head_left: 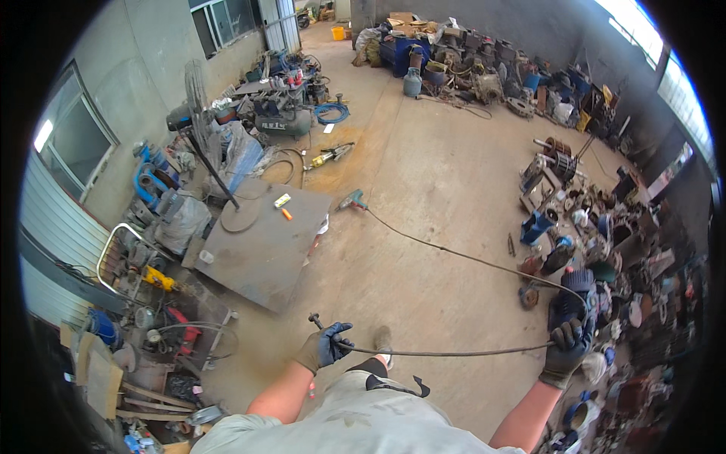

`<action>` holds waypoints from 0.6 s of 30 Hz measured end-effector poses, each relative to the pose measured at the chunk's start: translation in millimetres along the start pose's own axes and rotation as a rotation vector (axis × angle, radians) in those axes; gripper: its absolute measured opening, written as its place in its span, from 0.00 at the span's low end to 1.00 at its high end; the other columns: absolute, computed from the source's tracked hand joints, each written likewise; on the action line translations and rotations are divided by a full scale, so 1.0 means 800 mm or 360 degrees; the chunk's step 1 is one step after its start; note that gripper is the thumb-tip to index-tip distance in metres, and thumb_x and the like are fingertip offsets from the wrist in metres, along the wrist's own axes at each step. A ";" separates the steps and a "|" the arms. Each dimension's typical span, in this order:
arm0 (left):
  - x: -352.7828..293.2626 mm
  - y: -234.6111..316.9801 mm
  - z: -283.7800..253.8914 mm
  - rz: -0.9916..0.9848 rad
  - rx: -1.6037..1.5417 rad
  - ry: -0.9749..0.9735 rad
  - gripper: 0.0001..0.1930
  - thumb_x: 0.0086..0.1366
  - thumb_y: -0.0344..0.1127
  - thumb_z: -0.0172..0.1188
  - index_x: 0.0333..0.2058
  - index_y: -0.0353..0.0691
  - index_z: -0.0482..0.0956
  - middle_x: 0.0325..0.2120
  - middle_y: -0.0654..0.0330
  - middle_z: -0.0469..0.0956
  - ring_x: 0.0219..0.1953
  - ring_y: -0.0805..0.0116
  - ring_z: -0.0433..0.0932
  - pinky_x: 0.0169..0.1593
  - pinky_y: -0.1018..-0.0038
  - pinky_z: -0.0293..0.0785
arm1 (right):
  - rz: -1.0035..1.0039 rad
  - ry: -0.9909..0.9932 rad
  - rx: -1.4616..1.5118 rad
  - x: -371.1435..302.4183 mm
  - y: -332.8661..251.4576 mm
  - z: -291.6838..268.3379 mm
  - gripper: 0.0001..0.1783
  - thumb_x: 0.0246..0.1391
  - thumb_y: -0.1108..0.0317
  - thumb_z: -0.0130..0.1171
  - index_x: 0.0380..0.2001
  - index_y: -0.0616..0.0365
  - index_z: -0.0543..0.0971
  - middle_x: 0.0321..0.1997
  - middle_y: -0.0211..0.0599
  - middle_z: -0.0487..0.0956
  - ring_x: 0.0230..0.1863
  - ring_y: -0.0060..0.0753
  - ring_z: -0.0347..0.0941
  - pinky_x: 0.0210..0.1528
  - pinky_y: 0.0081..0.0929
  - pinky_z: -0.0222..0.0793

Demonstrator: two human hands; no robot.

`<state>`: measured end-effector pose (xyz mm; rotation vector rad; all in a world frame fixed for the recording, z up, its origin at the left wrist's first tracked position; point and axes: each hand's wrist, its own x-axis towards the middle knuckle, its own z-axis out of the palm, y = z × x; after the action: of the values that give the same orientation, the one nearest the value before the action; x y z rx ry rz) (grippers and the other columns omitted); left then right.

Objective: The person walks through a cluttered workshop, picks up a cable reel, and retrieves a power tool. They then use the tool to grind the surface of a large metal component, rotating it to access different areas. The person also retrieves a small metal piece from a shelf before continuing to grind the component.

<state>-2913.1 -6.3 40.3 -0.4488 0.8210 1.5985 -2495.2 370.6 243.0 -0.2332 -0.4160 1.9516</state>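
Observation:
My left hand [325,346], in a dark glove, is closed on a thin dark cable [446,352] near its free end, where a small plug-like tip [314,319] sticks out. My right hand [567,349], also gloved, grips the same cable farther along. Between my hands the cable hangs in a shallow curve above the floor. Past my right hand it loops up and runs left across the concrete to a teal power tool [352,200] lying on the floor. My shoe [383,338] shows below the cable.
A grey steel plate [261,242] lies on the floor at the left, next to a standing fan [198,106] and piled machines. Motors and metal parts [597,250] crowd the right side. More scrap [469,68] lines the back wall.

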 end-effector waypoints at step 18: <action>0.466 0.175 0.520 0.0827 0.2728 -0.0057 0.15 0.67 0.40 0.55 0.44 0.34 0.79 0.33 0.40 0.83 0.38 0.41 0.84 0.44 0.54 0.78 | 0.0612 0.0073 -0.2278 0.515 0.330 -0.078 0.22 0.68 0.52 0.58 0.51 0.61 0.83 0.39 0.29 0.82 0.36 0.19 0.71 0.39 0.21 0.67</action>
<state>-3057.8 548.2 97.8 1.0749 1.9787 0.7838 -2863.4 662.4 93.7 -1.3185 -1.7826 1.6360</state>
